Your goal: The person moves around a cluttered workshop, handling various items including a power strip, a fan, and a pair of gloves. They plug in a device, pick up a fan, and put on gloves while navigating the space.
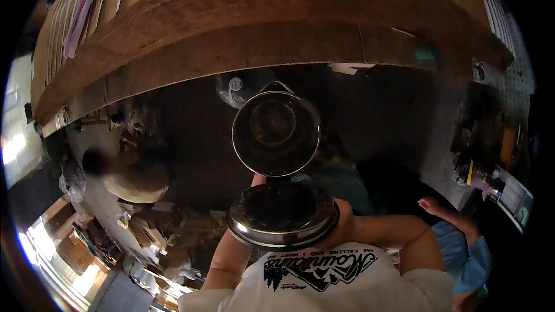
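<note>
In front of my chest is a dark round bin (272, 153) with a thin shiny rim, its open mouth facing up and a small wire loop at its far side. A dark domed lid (283, 211) with a bright metal edge stands tilted up between the bin and my shirt. My left hand (258, 179) shows only a little, pressed close to the bin's near rim; the lid hides most of it. Beside the lid's right edge, my right hand (344, 210) curls against it, with its fingertips out of sight. Whether a hinge joins lid and bin cannot be made out.
A long brown wooden bench (231, 43) spans the far side, stacked with flat sheets. Below its edge lies a clear plastic bag (231, 91). At right is another person's hand (428, 204) with a blue sleeve. Boxes and scraps (156, 231) clutter the lower left.
</note>
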The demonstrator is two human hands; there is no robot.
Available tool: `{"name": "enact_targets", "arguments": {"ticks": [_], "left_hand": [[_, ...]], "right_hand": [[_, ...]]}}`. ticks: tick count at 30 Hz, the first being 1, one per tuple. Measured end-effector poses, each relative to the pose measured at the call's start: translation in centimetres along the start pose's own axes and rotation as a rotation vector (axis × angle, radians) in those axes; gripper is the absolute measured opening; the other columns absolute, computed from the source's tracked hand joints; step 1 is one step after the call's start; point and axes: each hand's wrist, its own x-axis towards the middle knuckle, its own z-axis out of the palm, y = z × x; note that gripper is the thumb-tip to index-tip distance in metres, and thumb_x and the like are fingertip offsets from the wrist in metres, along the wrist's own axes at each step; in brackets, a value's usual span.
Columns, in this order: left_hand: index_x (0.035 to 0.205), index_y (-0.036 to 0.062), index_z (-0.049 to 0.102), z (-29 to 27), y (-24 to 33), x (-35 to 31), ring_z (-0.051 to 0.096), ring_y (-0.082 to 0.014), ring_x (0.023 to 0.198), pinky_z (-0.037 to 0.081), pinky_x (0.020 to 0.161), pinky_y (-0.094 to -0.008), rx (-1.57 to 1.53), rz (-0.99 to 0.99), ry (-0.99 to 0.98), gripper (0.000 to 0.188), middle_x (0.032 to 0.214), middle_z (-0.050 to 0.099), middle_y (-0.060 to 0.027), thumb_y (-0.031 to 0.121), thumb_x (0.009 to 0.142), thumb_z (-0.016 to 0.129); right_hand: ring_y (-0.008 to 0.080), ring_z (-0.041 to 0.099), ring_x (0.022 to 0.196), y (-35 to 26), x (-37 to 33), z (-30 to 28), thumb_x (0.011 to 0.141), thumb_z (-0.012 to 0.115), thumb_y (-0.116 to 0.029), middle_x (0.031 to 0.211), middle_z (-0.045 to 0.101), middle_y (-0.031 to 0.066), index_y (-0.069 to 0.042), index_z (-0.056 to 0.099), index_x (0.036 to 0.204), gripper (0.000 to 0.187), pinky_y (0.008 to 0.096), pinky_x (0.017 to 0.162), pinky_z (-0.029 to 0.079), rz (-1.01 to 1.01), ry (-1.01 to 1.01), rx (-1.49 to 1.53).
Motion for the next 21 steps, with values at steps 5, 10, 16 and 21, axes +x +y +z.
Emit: {"name": "enact_targets", "arguments": {"ticks": [5,10,16,21], "left_hand": [[0.128,0.011,0.05,1.9,2.1,2.1,0.057,-0.0234,0.104,0.049,0.086,-0.0375,0.203,-0.062,-0.025,0.047,0.113,0.059,-0.0081,0.012,0.082,0.059],[0.128,0.0112,0.05,3.7,2.6,3.1,0.057,-0.0233,0.104,0.049,0.086,-0.0372,0.346,-0.105,-0.037,0.049,0.113,0.059,-0.008,0.009,0.08,0.06],[0.125,0.0085,0.051,3.9,2.3,4.5,0.056,-0.0215,0.099,0.047,0.088,-0.0365,0.373,-0.074,-0.153,0.046,0.109,0.059,-0.0076,0.01,0.08,0.061],[0.12,0.0057,0.053,4.5,2.3,6.2,0.057,-0.02,0.098,0.048,0.087,-0.034,0.404,0.052,-0.208,0.037,0.106,0.06,-0.0083,0.018,0.087,0.06]], "right_hand": [[0.0281,0.066,0.093,-0.9,-2.6,1.6,0.078,0.073,-0.023,0.109,0.065,0.0086,-0.007,0.055,0.127,0.054,0.04,0.082,0.054,0.141,-0.353,-0.487],[0.0301,0.061,0.102,-1.9,-3.6,3.0,0.085,0.065,-0.02,0.121,0.058,0.0103,-0.011,0.053,0.13,0.047,0.0432,0.086,0.049,0.223,-0.246,-0.642],[0.0305,0.055,0.113,1.3,-8.9,5.3,0.084,0.065,-0.021,0.125,0.056,0.0143,-0.011,0.054,0.129,0.047,0.0424,0.093,0.046,0.22,-0.165,-0.409],[0.0284,0.057,0.107,1.2,-9.4,4.9,0.083,0.066,-0.02,0.122,0.058,0.0132,-0.012,0.056,0.127,0.046,0.0396,0.089,0.047,0.199,-0.122,-0.38]]}}
